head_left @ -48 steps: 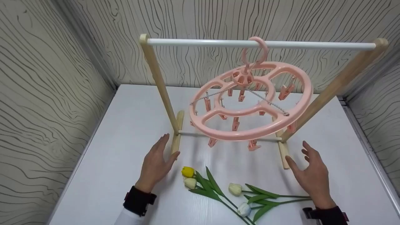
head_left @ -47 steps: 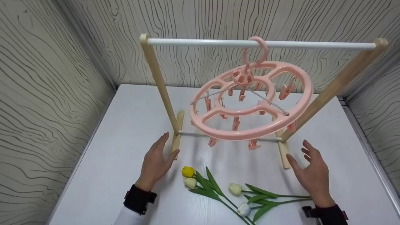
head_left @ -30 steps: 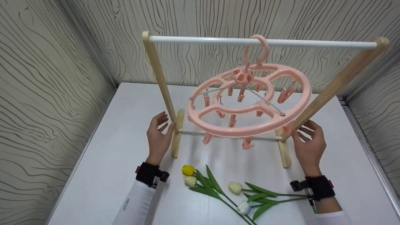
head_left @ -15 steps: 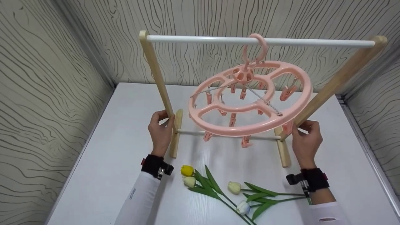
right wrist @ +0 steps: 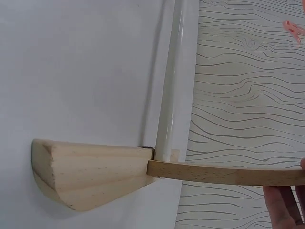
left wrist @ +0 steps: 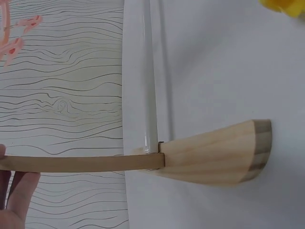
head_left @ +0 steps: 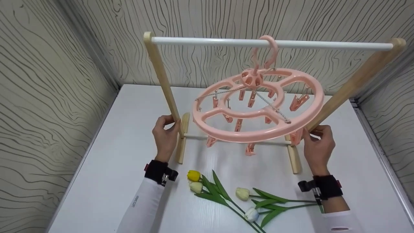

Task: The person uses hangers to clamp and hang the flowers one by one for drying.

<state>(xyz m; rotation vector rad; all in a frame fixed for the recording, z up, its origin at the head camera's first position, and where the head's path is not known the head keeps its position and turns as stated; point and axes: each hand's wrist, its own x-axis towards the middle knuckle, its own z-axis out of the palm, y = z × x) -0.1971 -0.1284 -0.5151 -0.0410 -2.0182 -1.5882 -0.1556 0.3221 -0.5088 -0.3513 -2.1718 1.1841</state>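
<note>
My left hand (head_left: 165, 136), left of centre in the head view, has its fingers curled round the lower part of the left pale wooden post (head_left: 162, 76) of the small drying rack, just above the wooden foot (head_left: 183, 137). In the left wrist view only my fingertips (left wrist: 16, 198) show, lying against that post at the lower left of the frame, with the foot (left wrist: 221, 152) flat on the white table (head_left: 123, 129).

The risk I see is the round pink plastic clip hanger (head_left: 257, 106), hung by its hook over the white top bar (head_left: 226, 41) in the upper middle. It hangs tilted, so a jerk or an uneven lift by my hands could set it swinging, slide the hook along the bar, or tip the light frame.

Lower in the frame lie artificial tulips with green leaves (head_left: 226, 197), near the rack's feet. A foot dragged toward me could catch them.

My right hand (head_left: 317, 147), right of centre, grips the right wooden post (head_left: 352, 84) low down, thumb and fingers wrapped round it. The right wrist view shows just a fingertip (right wrist: 281, 207) under that post at the lower right.
</note>
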